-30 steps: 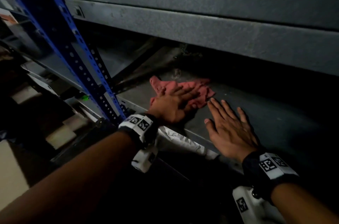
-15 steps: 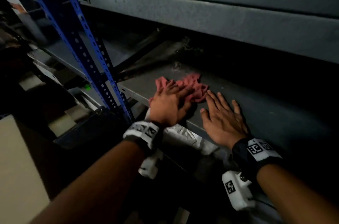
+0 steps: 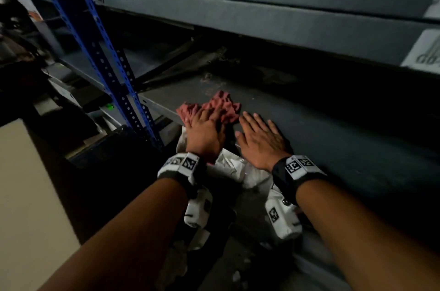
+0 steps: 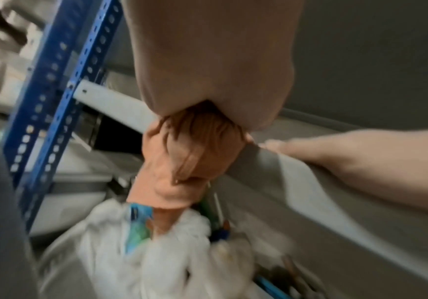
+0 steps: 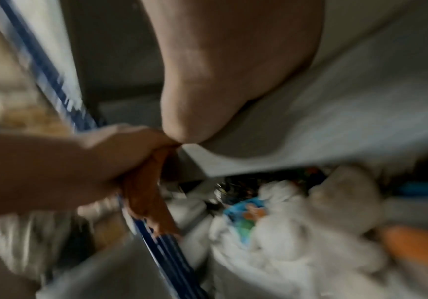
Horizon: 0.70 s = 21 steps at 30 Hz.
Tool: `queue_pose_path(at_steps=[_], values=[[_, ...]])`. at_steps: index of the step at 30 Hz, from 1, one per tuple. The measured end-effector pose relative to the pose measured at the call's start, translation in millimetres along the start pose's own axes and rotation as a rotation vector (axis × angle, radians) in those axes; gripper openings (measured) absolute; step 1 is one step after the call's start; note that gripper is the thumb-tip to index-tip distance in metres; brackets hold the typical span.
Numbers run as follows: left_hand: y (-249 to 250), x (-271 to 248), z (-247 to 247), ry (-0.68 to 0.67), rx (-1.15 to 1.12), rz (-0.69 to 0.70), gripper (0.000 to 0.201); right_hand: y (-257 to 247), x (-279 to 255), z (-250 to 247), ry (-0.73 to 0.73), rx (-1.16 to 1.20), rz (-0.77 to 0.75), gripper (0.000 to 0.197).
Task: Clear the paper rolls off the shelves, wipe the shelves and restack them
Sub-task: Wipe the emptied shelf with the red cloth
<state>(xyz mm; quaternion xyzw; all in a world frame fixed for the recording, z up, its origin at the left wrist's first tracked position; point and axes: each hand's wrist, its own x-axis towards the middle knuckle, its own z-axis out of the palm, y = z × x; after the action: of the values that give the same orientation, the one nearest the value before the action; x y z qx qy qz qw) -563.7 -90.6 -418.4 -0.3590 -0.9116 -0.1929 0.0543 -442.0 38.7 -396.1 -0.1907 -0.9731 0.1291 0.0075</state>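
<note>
**Technician:** Fingers (image 3: 215,113) of the left hand (image 3: 204,134) lie fairly straight on the crumpled pink wiping cloth (image 3: 223,103) and press it to the dark grey metal shelf (image 3: 333,128). Whether a fold is also gripped at the shelf edge cannot be told; the left wrist view shows cloth bunched under the palm and hanging over the edge.

**Supervisor:** Change over the last second?

**Technician:** Cloth and left hand have drawn back toward the front edge, nearer the blue perforated upright (image 3: 100,52). The cloth is more bunched than before. The right hand (image 3: 260,140) has come back with it. Judgement: one pull stroke of the wipe is ending; the shelf depth behind is the part covered.

**Supervisor:** Right hand pose?

**Technician:** Flat, palm down, fingers spread wide, holding nothing, just beside the cloth on the shelf. It appears to serve as a brace. Both forearms reach forward and down; wrists sit at the shelf lip.

**Supervisor:** Paper rolls?

**Technician:** None on this shelf. White crumpled wrapping (image 3: 234,166) shows below the edge between the wrists; whether it holds rolls cannot be told. Judgement: clearing is done on this shelf, wiping is in hand, restacking not yet begun.
</note>
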Motion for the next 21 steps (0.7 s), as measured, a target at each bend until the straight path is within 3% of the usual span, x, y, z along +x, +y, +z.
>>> queue_pose_path(at_steps=[3,6,11,17,21], values=[[20,-16,12,0.11,-0.197,-0.158,0.067,7,-5,-3,-0.013,-0.025,-0.039,0.063],[24,-3,23,0.139,-0.291,-0.369,0.071,7,-4,3,0.015,-0.032,-0.042,0.062],[-16,50,9,0.21,-0.324,-0.602,0.076,10,0,4,0.053,-0.042,-0.058,0.061],[-92,96,-27,0.186,-0.287,-0.742,0.082,10,0,4,0.046,-0.033,-0.053,0.062],[-56,67,-13,0.232,-0.401,-0.692,0.085,10,1,6,0.045,-0.026,-0.049,0.062]])
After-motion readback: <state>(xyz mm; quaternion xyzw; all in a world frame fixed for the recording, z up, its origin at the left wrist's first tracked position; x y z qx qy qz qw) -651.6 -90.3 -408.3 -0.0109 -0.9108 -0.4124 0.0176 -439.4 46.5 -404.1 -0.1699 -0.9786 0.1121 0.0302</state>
